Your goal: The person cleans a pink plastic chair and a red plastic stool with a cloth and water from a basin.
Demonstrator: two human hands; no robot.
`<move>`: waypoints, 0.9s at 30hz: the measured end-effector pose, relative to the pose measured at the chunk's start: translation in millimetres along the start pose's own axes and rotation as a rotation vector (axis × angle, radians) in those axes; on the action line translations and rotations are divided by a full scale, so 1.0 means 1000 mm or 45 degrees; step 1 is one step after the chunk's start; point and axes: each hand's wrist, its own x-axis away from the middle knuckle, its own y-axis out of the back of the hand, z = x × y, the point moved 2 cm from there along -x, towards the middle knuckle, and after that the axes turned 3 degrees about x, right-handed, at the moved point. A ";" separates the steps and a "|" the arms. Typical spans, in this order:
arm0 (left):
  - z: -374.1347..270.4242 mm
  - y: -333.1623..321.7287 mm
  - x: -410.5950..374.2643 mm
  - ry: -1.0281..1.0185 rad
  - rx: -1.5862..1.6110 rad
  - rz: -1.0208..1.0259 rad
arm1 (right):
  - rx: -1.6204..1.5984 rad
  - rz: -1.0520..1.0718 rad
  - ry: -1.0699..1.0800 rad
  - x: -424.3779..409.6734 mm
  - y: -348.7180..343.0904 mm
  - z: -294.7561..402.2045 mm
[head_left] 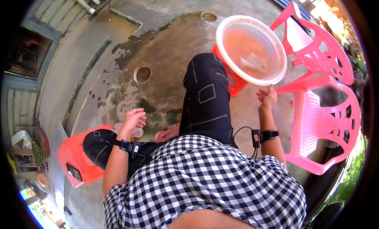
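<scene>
My left hand (133,121) hangs in the air above my left knee, its fingers loosely bent and nothing in it. A pale plastic cup or bottle (137,132) stands partly hidden beyond it. My right hand (267,97) is beside the near rim of a round white plastic basin (221,53); a fingertip is close to the rim, and whether it touches I cannot tell. The hand holds nothing. Inside the basin is water with a clear, crumpled-looking thing (253,61) in it. The basin rests on a red plastic stool (232,82). Both wrists wear black straps with small devices.
Two pink plastic armchairs (305,122) (319,48) stand at the right. A red stool (71,152) carrying a phone (74,172) is at the left. Round holes (142,74) and a long groove (87,81) mark the concrete floor. Part of a red plastic thing (168,134) lies between my legs.
</scene>
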 end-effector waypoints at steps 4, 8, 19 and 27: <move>-0.066 -0.022 -0.007 -0.085 -0.037 0.129 | -0.007 0.109 0.033 -0.069 0.014 0.035; -0.171 -0.070 -0.036 -0.304 -0.016 0.327 | 0.150 0.084 -0.025 -0.124 0.011 0.064; -0.316 -0.248 -0.162 -0.154 0.405 0.844 | 0.249 0.111 -0.082 -0.151 0.002 0.070; -0.338 -0.280 -0.196 -0.092 0.358 0.912 | 0.336 0.021 -0.007 -0.157 -0.032 0.090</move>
